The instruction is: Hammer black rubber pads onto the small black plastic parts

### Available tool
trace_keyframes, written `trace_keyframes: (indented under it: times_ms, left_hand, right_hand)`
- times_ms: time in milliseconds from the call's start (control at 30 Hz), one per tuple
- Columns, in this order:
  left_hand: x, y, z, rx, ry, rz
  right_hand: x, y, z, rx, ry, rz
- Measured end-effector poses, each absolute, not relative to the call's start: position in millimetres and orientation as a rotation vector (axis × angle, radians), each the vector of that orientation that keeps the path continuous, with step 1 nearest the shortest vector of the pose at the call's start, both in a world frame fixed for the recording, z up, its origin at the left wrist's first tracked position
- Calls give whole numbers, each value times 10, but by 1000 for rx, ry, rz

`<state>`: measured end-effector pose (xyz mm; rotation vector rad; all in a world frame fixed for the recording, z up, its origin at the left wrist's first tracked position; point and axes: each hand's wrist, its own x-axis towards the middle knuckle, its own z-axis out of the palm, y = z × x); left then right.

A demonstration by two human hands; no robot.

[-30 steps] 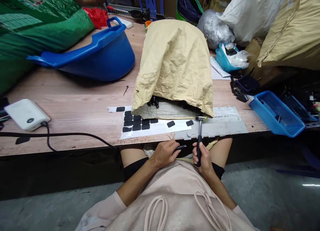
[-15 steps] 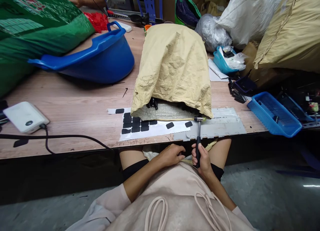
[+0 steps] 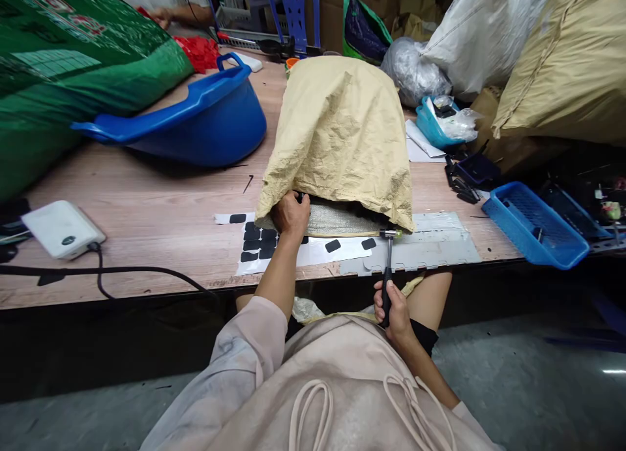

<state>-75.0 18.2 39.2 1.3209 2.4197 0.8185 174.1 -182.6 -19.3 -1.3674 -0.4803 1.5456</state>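
Note:
My left hand (image 3: 291,214) reaches into the mouth of a yellow woven sack (image 3: 342,131) that lies on the table. Its fingers are curled at the opening, with a bit of black showing beside them; what they grip is mostly covered. Held by its black handle, a small hammer (image 3: 388,275) is in my right hand (image 3: 395,307) at the table's front edge. The hammer's head touches or nearly touches the sack's lower right lip. Black rounded stickers (image 3: 252,232) sit in rows on a white sheet (image 3: 317,250) under my left forearm.
A blue basin (image 3: 195,128) stands left of the sack, with a white device (image 3: 63,229) and its black cable nearer. At right are a blue basket (image 3: 533,226), loose black parts (image 3: 460,185) and a turquoise bowl (image 3: 437,125). Another person's hand (image 3: 161,15) shows at the back left.
My left hand has gone from my lap up and forward into the sack's opening, over the black pieces there. My right hand stays put with the hammer.

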Motion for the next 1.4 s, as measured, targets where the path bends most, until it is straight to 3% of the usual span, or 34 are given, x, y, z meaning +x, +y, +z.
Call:
trace_keyframes:
  times_ms: [233, 533, 1400]
  left_hand:
    - [-640, -259, 401, 1487, 2307, 758]
    - [-228, -702, 136, 2058, 1468, 798]
    - [-166, -594, 12, 1898, 1490, 819]
  right_hand:
    - [1738, -1837, -227, -1347, -492, 1548]
    - [1747, -1835, -214, -1356, -489, 1555]
    - [1824, -2006, -214, -1550, -947, 1222]
